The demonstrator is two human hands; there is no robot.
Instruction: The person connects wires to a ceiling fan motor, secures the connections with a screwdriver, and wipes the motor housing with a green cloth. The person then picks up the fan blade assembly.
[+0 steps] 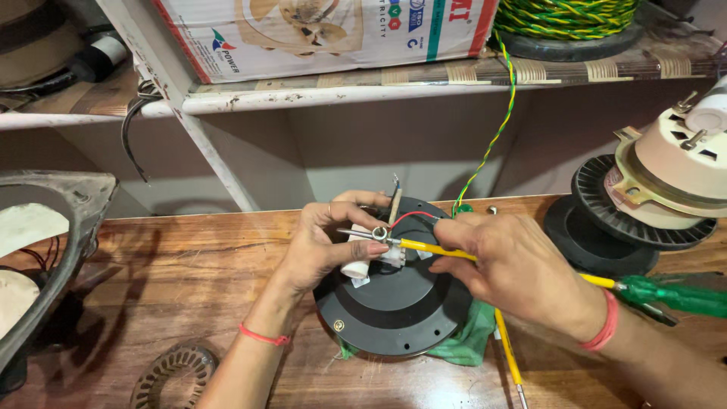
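We see a round black motor housing (pixel 397 310) lying flat on the wooden counter (pixel 197 265), partly on a green cloth (pixel 466 341). At its centre stands a short shaft (pixel 394 203), upright with a slight tilt. Beside the shaft sits a small white part (pixel 356 266), pinched by our left hand (pixel 326 242). A red wire (pixel 413 216) arcs over the top of the housing. Our right hand (pixel 515 269) grips a yellow-shafted screwdriver (pixel 432 248); its metal tip (pixel 360 233) lies nearly level, pointing left, touching the white part. A twisted yellow-green wire (pixel 492 136) runs down to the housing's far edge.
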